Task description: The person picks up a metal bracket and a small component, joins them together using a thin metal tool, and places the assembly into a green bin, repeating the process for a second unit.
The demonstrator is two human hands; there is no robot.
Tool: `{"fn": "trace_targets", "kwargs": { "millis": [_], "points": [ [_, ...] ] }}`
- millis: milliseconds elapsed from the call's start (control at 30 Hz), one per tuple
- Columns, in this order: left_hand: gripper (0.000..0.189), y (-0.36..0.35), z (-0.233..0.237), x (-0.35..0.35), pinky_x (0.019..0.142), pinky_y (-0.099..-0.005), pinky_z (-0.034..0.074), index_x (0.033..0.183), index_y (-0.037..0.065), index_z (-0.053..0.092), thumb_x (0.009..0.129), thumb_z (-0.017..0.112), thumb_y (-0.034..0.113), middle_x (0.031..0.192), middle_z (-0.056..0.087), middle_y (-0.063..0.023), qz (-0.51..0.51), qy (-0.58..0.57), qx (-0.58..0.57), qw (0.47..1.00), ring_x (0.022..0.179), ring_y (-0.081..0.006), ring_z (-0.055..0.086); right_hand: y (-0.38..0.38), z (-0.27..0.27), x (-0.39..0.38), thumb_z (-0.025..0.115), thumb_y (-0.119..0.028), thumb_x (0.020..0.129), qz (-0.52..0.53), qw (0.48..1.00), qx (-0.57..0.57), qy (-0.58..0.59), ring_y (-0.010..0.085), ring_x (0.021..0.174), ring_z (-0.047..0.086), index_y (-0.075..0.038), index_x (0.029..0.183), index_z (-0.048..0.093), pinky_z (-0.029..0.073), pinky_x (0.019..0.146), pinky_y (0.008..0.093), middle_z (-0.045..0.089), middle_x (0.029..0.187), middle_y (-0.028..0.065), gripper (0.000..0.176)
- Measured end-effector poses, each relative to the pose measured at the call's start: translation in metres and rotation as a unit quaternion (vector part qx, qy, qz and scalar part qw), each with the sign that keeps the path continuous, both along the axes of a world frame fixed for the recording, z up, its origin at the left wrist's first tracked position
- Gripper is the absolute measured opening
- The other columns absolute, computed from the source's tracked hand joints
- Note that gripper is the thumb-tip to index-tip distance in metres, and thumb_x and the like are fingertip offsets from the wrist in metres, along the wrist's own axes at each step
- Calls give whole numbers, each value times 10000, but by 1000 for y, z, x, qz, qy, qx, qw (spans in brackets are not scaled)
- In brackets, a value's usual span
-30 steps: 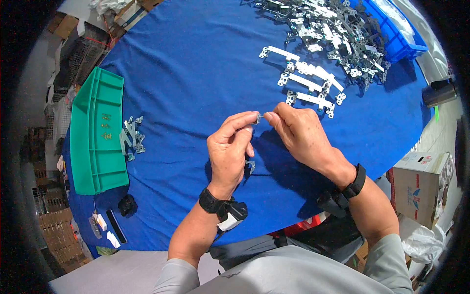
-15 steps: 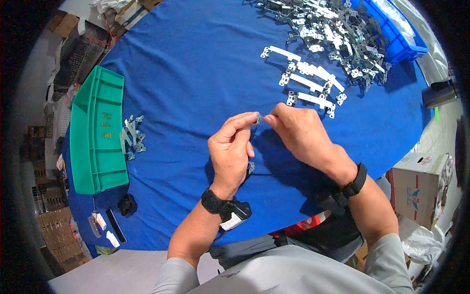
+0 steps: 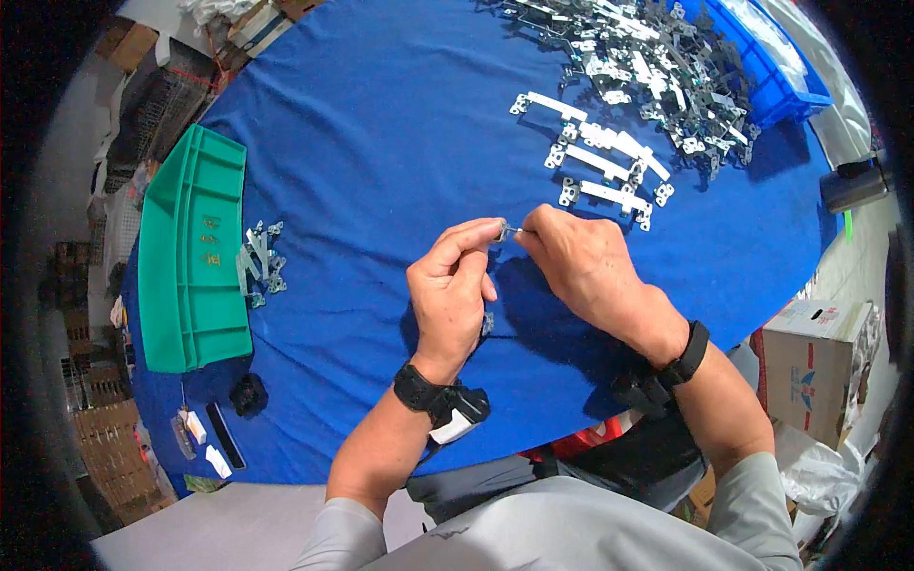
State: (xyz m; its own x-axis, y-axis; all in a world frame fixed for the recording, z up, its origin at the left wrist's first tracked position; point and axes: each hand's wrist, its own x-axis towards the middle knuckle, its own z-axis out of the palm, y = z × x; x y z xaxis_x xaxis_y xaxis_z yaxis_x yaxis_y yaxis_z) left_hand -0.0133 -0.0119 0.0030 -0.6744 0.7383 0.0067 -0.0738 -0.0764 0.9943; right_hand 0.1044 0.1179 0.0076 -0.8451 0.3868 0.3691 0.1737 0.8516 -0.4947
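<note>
My left hand (image 3: 455, 290) is closed round a metal bracket (image 3: 502, 231); one end shows at the fingertips, another (image 3: 487, 324) below the palm. To its right my right hand (image 3: 583, 266) pinches a thin metal piece (image 3: 516, 230) whose tip meets the bracket's upper end. The fingers hide the rest of that piece. Beyond my right hand several metal brackets (image 3: 602, 166) lie side by side on the blue cloth (image 3: 381, 124).
A heap of metal brackets (image 3: 657, 71) lies at the back right beside a blue crate (image 3: 795, 100). On the left a green tray (image 3: 214, 257) stands next to a few brackets (image 3: 260, 264). A black crumpled item (image 3: 248, 395) lies near the front left.
My right hand has shifted slightly, and more of the thin metal piece shows between the hands. My left hand still holds the bracket in almost the same place.
</note>
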Motion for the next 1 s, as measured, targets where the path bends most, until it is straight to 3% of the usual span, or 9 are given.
{"fn": "trace_targets", "kwargs": {
  "millis": [200,300,367,433,500,633,800,900,1000],
  "points": [
    [240,0,0,0,512,-174,453,1066,-5,720,954,514,-56,1126,682,-101,0,-22,10,1000,621,-38,558,-1,3,-1,613,-205,942,5,999,-21,41,346,623,624,-59,889,504,465,501,441,602,722,160,191],
    [235,0,1,1,515,-172,458,1063,-4,720,955,517,-53,1125,683,-100,7,-18,7,1000,638,-38,568,-1,9,-1,633,-234,939,-25,988,-136,68,360,570,609,-37,840,520,450,489,454,601,666,181,247],
    [232,0,0,0,523,-175,473,1064,-4,719,956,519,-50,1129,683,-101,8,-18,6,1000,671,-46,587,5,13,2,640,-240,941,-41,989,-139,-32,376,527,597,-16,787,540,438,480,462,570,585,192,290],
    [229,1,-1,1,532,-179,488,1064,-4,718,957,521,-48,1132,683,-103,8,-18,3,1000,704,-54,605,4,11,1,633,-238,951,-42,989,-143,-20,381,505,588,-8,763,556,436,474,458,522,522,189,307],
    [229,2,-1,2,554,-192,520,1068,-5,715,956,521,-50,1140,682,-105,16,-4,25,1000,776,-74,632,-1,14,0,630,-252,953,-40,971,-233,34,383,510,590,-7,785,569,439,474,453,528,531,193,303],
    [232,1,-1,1,566,-199,537,1069,-5,713,953,518,-54,1145,681,-109,15,-11,19,1000,817,-88,643,-6,8,-4,624,-255,957,-49,976,-182,111,381,503,588,-12,775,569,439,470,451,523,518,186,309],
    [227,1,-1,2,497,-191,487,1075,-28,706,939,526,-51,1091,703,-130,24,5,15,1000,657,-77,609,1,7,1,641,-204,938,-35,979,-197,-29,368,526,605,-20,832,568,452,484,446,550,539,161,224],
    [226,1,-2,1,476,-187,453,1077,-33,704,939,526,-52,1084,705,-131,25,-4,13,1000,575,-69,570,-4,6,-3,631,-230,949,-29,977,-187,94,379,519,594,-15,808,565,445,478,450,546,541,175,265],
    [225,1,1,2,471,-187,442,1076,-35,704,941,525,-51,1076,706,-130,23,-7,11,1000,557,-66,555,-5,5,-2,629,-224,948,-32,971,-223,77,386,525,594,-9,807,560,444,479,452,554,551,178,267]
  ]
}}
